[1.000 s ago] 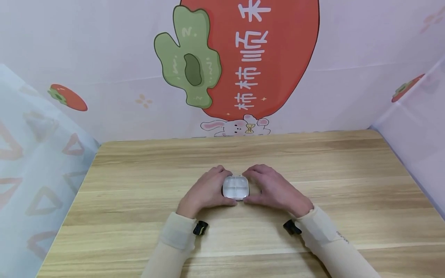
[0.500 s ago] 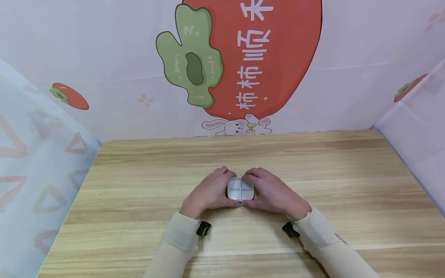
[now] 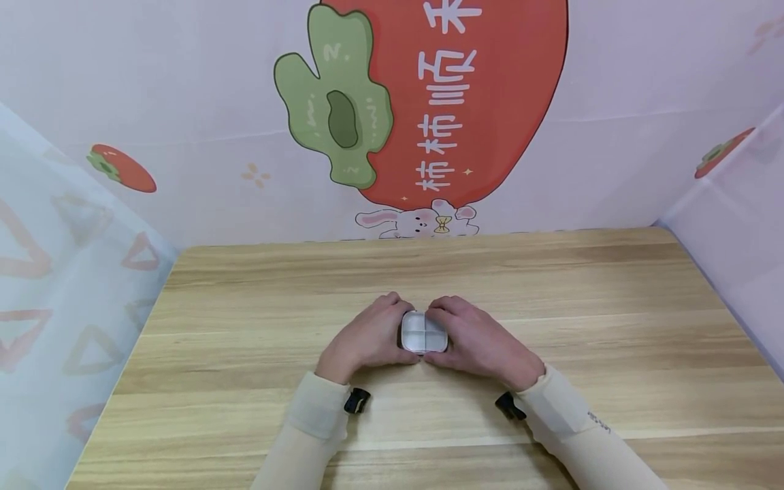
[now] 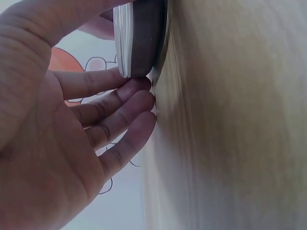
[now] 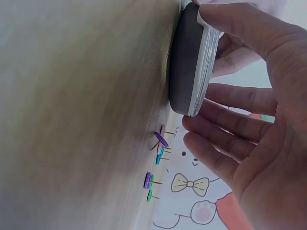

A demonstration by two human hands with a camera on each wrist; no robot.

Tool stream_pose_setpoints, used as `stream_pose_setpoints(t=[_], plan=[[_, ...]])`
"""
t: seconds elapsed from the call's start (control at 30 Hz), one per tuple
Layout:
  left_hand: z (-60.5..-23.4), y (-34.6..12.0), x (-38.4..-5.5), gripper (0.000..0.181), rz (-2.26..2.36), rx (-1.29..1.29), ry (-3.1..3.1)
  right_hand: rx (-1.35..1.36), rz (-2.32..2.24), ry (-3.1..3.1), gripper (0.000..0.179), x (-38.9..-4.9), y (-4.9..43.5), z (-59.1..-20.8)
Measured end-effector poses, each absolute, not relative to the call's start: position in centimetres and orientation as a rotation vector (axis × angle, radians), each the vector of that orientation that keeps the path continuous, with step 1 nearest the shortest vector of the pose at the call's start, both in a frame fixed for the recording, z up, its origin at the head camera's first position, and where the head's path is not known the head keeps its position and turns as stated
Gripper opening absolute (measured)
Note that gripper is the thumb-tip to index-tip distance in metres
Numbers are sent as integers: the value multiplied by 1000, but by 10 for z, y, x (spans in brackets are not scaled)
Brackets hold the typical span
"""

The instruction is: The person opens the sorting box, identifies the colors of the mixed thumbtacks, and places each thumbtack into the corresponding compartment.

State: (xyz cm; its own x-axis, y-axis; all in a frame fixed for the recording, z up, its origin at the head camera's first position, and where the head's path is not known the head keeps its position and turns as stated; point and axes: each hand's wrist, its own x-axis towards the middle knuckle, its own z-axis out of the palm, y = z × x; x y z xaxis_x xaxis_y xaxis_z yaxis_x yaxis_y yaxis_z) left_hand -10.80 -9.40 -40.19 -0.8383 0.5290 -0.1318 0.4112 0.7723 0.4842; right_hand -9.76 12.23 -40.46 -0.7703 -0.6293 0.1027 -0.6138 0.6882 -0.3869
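A small rounded pill box (image 3: 414,340) lies on the wooden table between both hands in the head view. Its top shows white compartments under a clear cover, and the wrist views reveal a dark base (image 5: 184,62). My left hand (image 3: 375,333) holds the box from the left, thumb at the near edge and fingers at the far edge. From the right, my right hand (image 3: 480,337) grips it the same way, its fingers overlapping the top right corner. In the right wrist view the right thumb (image 5: 235,19) presses on the rim by the cover.
Several coloured thumbtacks (image 5: 160,139) lie on the table beyond the box in the right wrist view; the right hand hides them in the head view. The wooden table (image 3: 245,306) ends at a printed cloth backdrop (image 3: 214,190).
The pill box has shifted slightly right in the head view, with the left hand following. The right hand has closed in on its right side; little differs over the last half second.
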Motion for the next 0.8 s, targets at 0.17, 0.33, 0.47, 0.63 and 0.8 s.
stream_pose_setpoints(t=[0.17,0.33,0.47,0.63,0.8], plan=[[-402,-96,-109,69,681,704,2688,-1030,-626,2846,62,-96,120,-404],[-403,-98,-109,70,700,689,2680,-1053,-606,2861,62,-95,118,-403],[-403,-98,-110,70,706,691,2678,-1080,-575,2882,62,-95,118,-403],[-403,-98,-110,68,720,707,2677,-1098,-552,2890,62,-94,117,-403],[-401,-97,-110,68,718,707,2675,-1107,-546,2903,59,-94,116,-404]])
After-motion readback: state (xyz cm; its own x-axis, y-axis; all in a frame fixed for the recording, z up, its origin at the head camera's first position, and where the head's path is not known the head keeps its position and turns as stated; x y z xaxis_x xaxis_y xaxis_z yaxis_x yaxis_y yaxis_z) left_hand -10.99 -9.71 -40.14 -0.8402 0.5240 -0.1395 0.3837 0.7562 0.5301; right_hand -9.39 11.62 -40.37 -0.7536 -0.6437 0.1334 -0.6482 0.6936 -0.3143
